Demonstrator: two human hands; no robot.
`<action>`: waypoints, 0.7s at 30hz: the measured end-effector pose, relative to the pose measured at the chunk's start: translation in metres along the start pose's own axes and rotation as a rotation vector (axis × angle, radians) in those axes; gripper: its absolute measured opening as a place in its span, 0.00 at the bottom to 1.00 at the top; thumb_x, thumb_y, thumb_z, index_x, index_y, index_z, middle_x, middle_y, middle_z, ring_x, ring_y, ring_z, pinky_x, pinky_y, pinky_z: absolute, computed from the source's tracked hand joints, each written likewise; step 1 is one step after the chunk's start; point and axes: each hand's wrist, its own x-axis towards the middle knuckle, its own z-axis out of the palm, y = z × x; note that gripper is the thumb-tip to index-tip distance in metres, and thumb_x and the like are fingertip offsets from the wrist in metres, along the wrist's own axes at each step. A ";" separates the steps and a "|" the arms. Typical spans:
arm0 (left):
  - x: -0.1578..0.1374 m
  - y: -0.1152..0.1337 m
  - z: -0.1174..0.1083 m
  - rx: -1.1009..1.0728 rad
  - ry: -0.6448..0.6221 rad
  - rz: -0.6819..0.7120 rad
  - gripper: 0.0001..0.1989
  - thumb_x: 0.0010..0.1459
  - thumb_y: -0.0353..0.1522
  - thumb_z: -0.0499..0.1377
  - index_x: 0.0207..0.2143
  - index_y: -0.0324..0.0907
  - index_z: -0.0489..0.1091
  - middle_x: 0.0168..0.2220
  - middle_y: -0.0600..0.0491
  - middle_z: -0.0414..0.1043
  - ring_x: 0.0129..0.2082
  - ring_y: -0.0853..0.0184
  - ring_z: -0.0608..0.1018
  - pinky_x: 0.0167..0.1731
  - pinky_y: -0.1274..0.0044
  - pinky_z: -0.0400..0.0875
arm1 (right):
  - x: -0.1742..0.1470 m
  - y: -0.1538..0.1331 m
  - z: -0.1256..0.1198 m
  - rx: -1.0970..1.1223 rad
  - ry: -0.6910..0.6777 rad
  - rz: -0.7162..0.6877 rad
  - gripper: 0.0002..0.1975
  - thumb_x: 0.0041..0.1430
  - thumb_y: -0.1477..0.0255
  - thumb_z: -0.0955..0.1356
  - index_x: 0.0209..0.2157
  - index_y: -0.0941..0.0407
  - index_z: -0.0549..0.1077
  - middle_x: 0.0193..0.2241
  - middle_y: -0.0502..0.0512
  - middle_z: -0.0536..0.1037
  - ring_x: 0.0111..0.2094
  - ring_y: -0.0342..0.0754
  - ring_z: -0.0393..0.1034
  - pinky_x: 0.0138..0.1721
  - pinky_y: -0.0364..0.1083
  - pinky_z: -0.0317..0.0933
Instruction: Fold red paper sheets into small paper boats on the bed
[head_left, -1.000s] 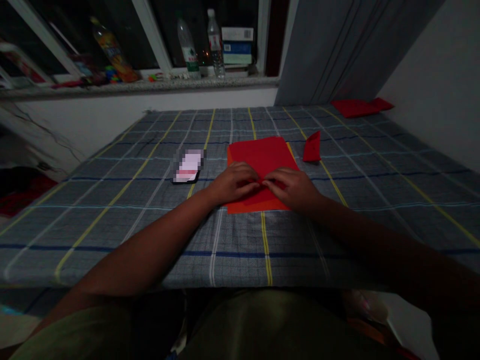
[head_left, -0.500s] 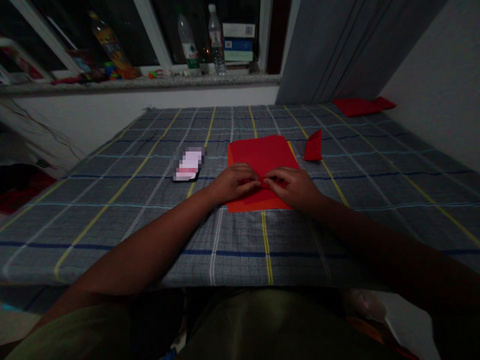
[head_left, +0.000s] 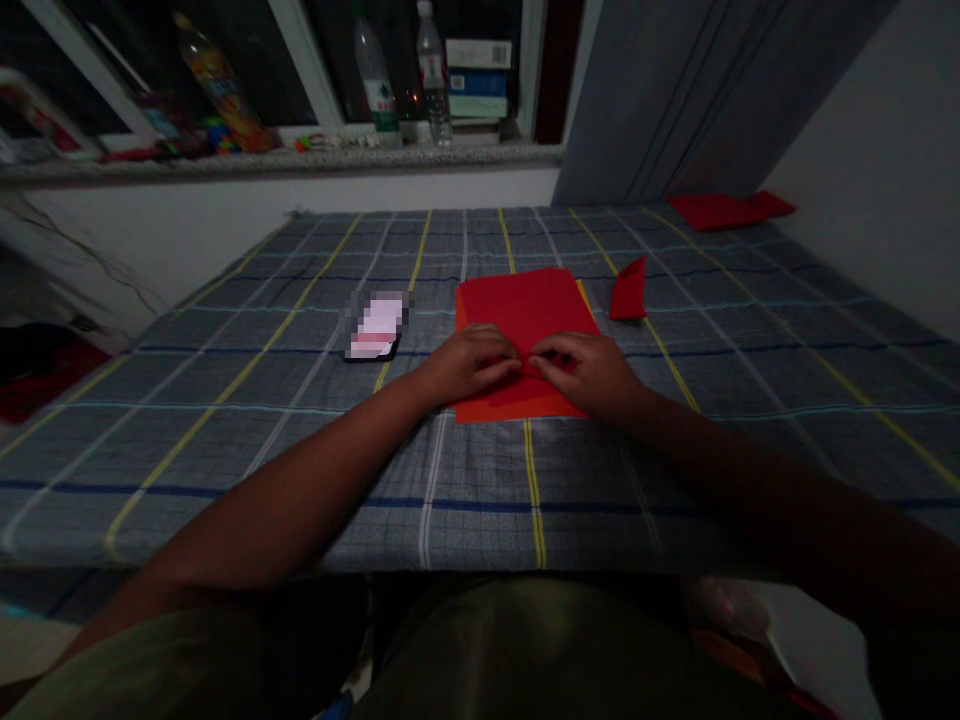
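Note:
Red paper (head_left: 517,300) lies on the cloth-covered table, with an orange sheet (head_left: 480,412) showing along its near and left edges. Over its near half, my left hand (head_left: 480,360) and my right hand (head_left: 574,365) face each other with fingertips almost meeting. Each is closed in a pinch at red paper between them. The exact fold or edge under the fingertips is too dark to make out. A small folded red paper piece (head_left: 628,290) stands tilted beyond my right hand. Left of the sheets rests a phone (head_left: 379,325), its screen blurred out.
A checked grey cloth (head_left: 300,450) covers the table. More red paper (head_left: 727,210) lies at the far right corner beside a grey curtain (head_left: 645,100). Bottles, including a clear one (head_left: 433,85), and stacked boxes (head_left: 478,80) stand on the windowsill (head_left: 300,165).
Both hands stay at nearly the same spot on the red paper, with only a slight shift of the fingers. The whole view has moved a little.

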 end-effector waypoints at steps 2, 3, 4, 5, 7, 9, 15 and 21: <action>0.000 0.000 0.000 -0.002 -0.003 -0.005 0.12 0.71 0.38 0.57 0.39 0.42 0.78 0.38 0.47 0.81 0.41 0.63 0.80 0.44 0.69 0.73 | 0.000 0.000 0.000 0.006 -0.001 0.003 0.06 0.64 0.71 0.69 0.37 0.53 0.81 0.35 0.55 0.85 0.35 0.51 0.78 0.40 0.50 0.71; 0.000 0.000 0.000 -0.005 -0.003 -0.006 0.12 0.71 0.38 0.57 0.39 0.42 0.78 0.38 0.47 0.81 0.41 0.64 0.80 0.44 0.70 0.73 | 0.000 0.000 0.000 0.008 0.000 0.003 0.06 0.65 0.71 0.69 0.38 0.53 0.81 0.35 0.55 0.85 0.35 0.51 0.78 0.40 0.50 0.71; 0.000 0.000 0.000 -0.008 -0.003 -0.006 0.12 0.71 0.38 0.57 0.39 0.42 0.78 0.38 0.48 0.81 0.41 0.64 0.80 0.44 0.70 0.73 | 0.000 0.000 0.000 0.009 0.002 0.003 0.06 0.65 0.71 0.69 0.38 0.53 0.81 0.36 0.55 0.85 0.35 0.51 0.78 0.40 0.50 0.71; 0.000 0.000 0.000 -0.010 -0.001 -0.004 0.12 0.71 0.38 0.57 0.39 0.42 0.78 0.38 0.48 0.81 0.41 0.64 0.80 0.44 0.70 0.73 | 0.000 0.000 0.001 0.009 0.005 0.002 0.06 0.65 0.71 0.69 0.38 0.53 0.81 0.36 0.55 0.85 0.35 0.51 0.79 0.40 0.50 0.71; 0.000 0.000 0.000 -0.016 0.001 0.008 0.12 0.71 0.37 0.57 0.39 0.42 0.78 0.38 0.47 0.81 0.40 0.63 0.80 0.44 0.69 0.73 | 0.000 0.000 0.001 0.008 0.011 0.000 0.06 0.65 0.71 0.69 0.38 0.53 0.81 0.36 0.55 0.85 0.36 0.51 0.79 0.41 0.50 0.71; 0.000 0.000 0.000 -0.021 0.001 0.019 0.12 0.71 0.37 0.56 0.39 0.42 0.78 0.38 0.47 0.80 0.40 0.63 0.79 0.44 0.69 0.73 | 0.000 0.000 0.001 0.012 0.014 -0.004 0.06 0.65 0.71 0.69 0.38 0.53 0.81 0.36 0.56 0.85 0.37 0.52 0.79 0.41 0.50 0.71; -0.003 -0.008 -0.001 0.060 -0.004 -0.067 0.12 0.64 0.42 0.65 0.42 0.43 0.76 0.40 0.49 0.79 0.45 0.60 0.78 0.48 0.68 0.69 | -0.001 -0.002 -0.002 0.014 0.064 0.006 0.07 0.66 0.70 0.68 0.37 0.53 0.80 0.35 0.55 0.85 0.35 0.52 0.79 0.40 0.50 0.70; -0.005 -0.017 -0.003 0.120 -0.007 -0.069 0.06 0.66 0.36 0.64 0.37 0.42 0.75 0.38 0.51 0.79 0.42 0.63 0.78 0.48 0.69 0.65 | -0.001 -0.002 -0.004 0.012 0.059 -0.046 0.07 0.66 0.71 0.67 0.37 0.54 0.79 0.35 0.56 0.84 0.36 0.51 0.78 0.40 0.49 0.69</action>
